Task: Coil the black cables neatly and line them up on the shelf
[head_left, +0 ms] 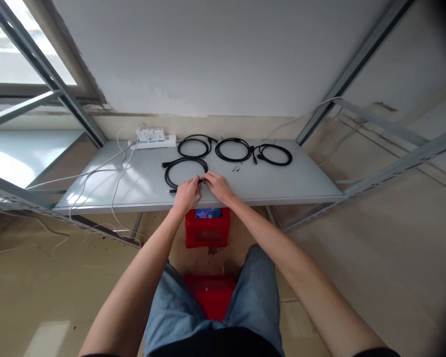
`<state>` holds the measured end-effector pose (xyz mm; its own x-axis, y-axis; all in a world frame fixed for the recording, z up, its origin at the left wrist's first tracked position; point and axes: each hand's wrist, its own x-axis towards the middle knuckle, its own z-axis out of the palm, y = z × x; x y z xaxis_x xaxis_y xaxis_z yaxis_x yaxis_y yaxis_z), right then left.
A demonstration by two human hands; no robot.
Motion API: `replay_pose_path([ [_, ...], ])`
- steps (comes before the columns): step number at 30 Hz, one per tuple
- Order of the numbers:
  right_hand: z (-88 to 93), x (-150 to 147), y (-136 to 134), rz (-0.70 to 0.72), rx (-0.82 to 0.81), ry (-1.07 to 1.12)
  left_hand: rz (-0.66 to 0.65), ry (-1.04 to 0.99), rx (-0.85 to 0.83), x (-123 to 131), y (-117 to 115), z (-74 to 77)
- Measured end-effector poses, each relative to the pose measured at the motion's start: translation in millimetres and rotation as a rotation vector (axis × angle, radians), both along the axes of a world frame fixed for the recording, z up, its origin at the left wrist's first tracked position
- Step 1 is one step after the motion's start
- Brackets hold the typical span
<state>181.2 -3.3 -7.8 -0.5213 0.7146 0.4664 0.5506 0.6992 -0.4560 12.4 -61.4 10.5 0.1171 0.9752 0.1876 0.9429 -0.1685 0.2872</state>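
Note:
A coiled black cable [167, 174] lies on the grey shelf near its front edge, one plug out to its left and another by my left hand. Closed on the front right side of this coil is my left hand [188, 194]. My right hand [218, 186] pinches the coil at the same spot, its fingertips close to the left ones. A small dark piece shows between the fingers, too small to make out. Just right of my right hand, a thin black tie [236, 169] lies loose on the shelf.
Behind lie more coiled black cables: one at the back left [193, 136], one in the middle [228, 159] and one at the right [290, 158]. A white power strip [156, 145] with adapters sits at the back left, white cords trailing. Below is a red stool [207, 237].

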Motion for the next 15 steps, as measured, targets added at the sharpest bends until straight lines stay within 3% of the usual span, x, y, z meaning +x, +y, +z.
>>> replay_pose_path([
  [15, -2.0, -2.8, -3.7, -0.114, 0.161, -0.115, 0.0, -0.01, 0.026, 0.4, -1.1, -0.2],
])
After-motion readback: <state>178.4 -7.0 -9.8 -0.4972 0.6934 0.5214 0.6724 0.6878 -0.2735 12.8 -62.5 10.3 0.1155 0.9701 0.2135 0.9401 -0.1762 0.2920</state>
